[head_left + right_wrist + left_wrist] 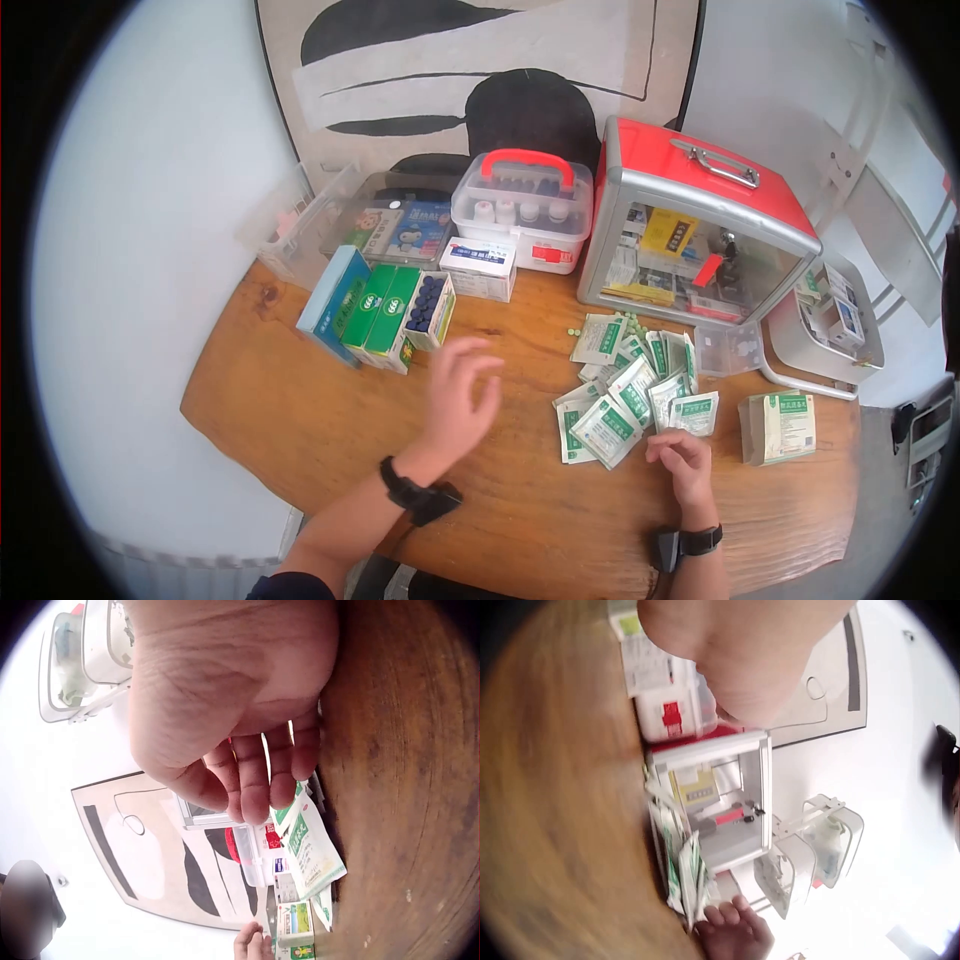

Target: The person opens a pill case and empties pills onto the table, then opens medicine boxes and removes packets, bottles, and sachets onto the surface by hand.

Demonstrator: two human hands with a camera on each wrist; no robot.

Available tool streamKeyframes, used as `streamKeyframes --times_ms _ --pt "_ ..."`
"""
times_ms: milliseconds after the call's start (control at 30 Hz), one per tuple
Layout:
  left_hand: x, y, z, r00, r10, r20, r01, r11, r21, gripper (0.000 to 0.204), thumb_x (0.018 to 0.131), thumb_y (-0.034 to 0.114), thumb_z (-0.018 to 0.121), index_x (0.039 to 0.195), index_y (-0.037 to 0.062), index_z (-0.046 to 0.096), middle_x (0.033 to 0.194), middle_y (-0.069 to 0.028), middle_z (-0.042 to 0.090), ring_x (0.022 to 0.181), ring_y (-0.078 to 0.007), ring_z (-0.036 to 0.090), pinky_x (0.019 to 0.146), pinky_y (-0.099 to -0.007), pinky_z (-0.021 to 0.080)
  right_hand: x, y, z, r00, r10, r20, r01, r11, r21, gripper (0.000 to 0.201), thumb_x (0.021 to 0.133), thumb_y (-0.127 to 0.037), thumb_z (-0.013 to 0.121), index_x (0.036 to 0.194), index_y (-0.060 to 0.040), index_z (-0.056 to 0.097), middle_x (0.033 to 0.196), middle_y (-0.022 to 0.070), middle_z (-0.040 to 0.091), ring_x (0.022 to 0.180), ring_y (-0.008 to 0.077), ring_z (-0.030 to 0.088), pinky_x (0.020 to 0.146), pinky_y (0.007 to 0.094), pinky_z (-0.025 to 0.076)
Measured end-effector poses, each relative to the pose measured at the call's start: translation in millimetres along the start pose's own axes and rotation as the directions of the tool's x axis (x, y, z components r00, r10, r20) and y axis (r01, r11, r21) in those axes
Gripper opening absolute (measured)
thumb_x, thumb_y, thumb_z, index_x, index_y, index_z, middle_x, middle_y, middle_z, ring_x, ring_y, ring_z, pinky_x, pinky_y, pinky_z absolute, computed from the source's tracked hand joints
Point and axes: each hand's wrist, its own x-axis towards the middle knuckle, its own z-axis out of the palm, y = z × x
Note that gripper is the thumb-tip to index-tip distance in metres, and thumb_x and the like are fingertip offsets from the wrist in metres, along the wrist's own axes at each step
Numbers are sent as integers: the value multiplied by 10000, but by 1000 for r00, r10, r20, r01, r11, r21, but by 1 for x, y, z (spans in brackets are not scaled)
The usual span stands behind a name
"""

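Observation:
In the head view my left hand point(458, 402) is raised over the table, fingers loosely bent and holding nothing. Just beyond it stand green medicine boxes point(383, 312) and a small open box of dark blue-capped vials point(429, 305). My right hand point(684, 468) is at the near edge of a heap of white and green sachets point(607, 430). Its fingers curl loosely with nothing between them, as the right wrist view shows, where a sachet point(315, 851) lies just past the fingertips. An open beige carton point(780, 428) stands to the right of this hand.
A red-topped metal medicine case point(710, 180) with a clear front stands at the back right. Left of it are a clear first-aid box point(525, 210) with a red handle, a white carton point(479, 268) and a clear bin point(300, 225). Small green pieces point(574, 332) lie behind the sachets.

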Motion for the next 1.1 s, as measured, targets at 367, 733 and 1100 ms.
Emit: streamKeyframes --times_ms 367,733,1100 --pt "-8 -68 -63 997 -81 -20 74 743 665 653 783 195 755 1328 -24 470 1373 -213 447 1312 -395 405 1096 -569 306 0 -4 2 996 76 46 -77 997 10 176 935 -25 616 1091 1 692 895 45 674 841 114 591 750 240 450" --pt "-2 -70 -66 982 -154 -114 191 798 571 551 714 158 769 1212 38 564 1347 -178 450 1224 -384 429 1004 -538 370 0 -2 1 994 95 45 -96 995 8 187 934 -11 615 1107 9 683 912 51 677 854 112 590 759 238 450" --pt "-21 -49 -90 963 -268 19 206 781 590 617 678 170 736 1278 129 596 1389 -179 422 1274 -404 388 1010 -546 373 0 -1 1 992 117 46 -118 992 38 193 942 -21 622 1126 14 667 928 56 676 864 114 592 776 239 457"
